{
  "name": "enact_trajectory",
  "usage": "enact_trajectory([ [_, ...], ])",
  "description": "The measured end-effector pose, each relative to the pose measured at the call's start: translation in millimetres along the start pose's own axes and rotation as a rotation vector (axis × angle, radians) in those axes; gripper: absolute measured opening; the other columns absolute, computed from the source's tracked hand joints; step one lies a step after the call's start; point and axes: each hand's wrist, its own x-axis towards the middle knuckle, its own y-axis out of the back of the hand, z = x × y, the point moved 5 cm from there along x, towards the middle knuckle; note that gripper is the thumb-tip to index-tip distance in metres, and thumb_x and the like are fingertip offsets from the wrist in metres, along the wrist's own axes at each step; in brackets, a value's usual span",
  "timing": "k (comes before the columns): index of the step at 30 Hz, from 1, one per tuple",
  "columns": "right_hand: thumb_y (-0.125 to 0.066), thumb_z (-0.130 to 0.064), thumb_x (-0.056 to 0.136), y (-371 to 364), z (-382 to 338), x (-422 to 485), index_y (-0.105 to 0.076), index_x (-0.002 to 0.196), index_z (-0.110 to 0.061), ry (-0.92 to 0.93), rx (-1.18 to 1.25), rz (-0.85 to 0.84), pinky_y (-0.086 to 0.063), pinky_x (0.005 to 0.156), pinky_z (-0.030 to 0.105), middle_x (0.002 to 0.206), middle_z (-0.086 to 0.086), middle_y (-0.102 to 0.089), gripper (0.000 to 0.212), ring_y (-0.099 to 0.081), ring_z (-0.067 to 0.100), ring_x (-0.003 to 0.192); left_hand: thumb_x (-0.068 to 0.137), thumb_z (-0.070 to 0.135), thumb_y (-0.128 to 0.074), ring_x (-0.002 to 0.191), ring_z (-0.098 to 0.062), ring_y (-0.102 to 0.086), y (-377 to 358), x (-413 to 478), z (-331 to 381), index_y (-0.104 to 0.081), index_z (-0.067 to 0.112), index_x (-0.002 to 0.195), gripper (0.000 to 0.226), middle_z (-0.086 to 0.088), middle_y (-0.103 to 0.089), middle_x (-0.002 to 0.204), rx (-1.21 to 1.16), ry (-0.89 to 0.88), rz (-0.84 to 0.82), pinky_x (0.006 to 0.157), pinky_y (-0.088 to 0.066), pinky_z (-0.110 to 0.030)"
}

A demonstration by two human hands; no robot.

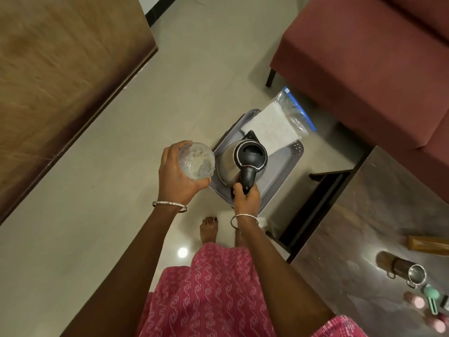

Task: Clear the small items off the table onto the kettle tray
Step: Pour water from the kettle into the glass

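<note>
A grey perforated tray (283, 171) sits low above the floor at centre. On it stands a steel kettle (229, 166) with a black lid and handle, and a clear zip bag holding white paper (274, 128) lies across its far end. My right hand (246, 197) is closed around the kettle's black handle. My left hand (177, 176) holds a clear plastic cup (196, 160) upright, just left of the kettle. On the table (379, 229) at the lower right lie a small steel cup (416, 276), a teal tool (431, 296) and small pink items (419, 302).
A maroon sofa (364, 69) fills the upper right, close behind the tray. A brown wooden panel (60, 81) runs along the left. A wooden box (427, 244) lies on the table. My bare feet (209, 229) stand on the pale tiled floor just before the tray.
</note>
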Motion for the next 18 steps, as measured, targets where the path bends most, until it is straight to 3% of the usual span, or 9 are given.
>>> enact_trajectory([
  [5, -0.057, -0.034, 0.071, 24, -34, 11, -0.049, 0.069, -0.011, 0.199, -0.125, 0.042, -0.030, 0.044, 0.016, 0.051, -0.006, -0.039, 0.024, -0.041, 0.011, 0.048, 0.046, 0.013, -0.091, 0.108, -0.016, -0.058, -6, 12, 10, -0.052, 0.019, 0.123, 0.087, 0.005, -0.060, 0.120, -0.022, 0.013, -0.061, 0.092, -0.051, -0.033],
  [11, -0.058, -0.038, 0.069, 65, -57, 11, -0.051, 0.070, -0.009, 0.369, -0.280, -0.022, -0.042, 0.052, 0.038, 0.052, 0.003, -0.042, 0.029, -0.046, 0.027, 0.053, 0.045, 0.018, -0.093, 0.108, -0.011, -0.057, -10, 27, 18, -0.050, 0.024, 0.125, 0.091, 0.011, -0.060, 0.122, 0.005, 0.007, -0.083, 0.091, -0.050, -0.028],
  [14, -0.056, -0.044, 0.065, 94, -83, 4, -0.050, 0.066, -0.014, 0.476, -0.306, -0.015, -0.039, 0.049, 0.031, 0.050, 0.002, -0.041, 0.031, -0.043, 0.024, 0.050, 0.044, 0.020, -0.094, 0.107, -0.016, -0.058, -11, 34, 17, -0.046, 0.026, 0.126, 0.095, 0.008, -0.060, 0.123, 0.028, 0.031, -0.090, 0.087, -0.048, -0.027],
  [18, -0.071, -0.034, 0.069, 129, -126, -13, -0.055, 0.066, -0.017, 0.560, -0.276, -0.004, -0.036, 0.047, 0.025, 0.050, 0.002, -0.046, 0.024, -0.041, 0.014, 0.047, 0.042, 0.020, -0.092, 0.106, -0.020, -0.058, -10, 39, 18, -0.045, 0.028, 0.120, 0.092, 0.008, -0.059, 0.120, 0.017, 0.080, -0.099, 0.082, -0.045, -0.025],
])
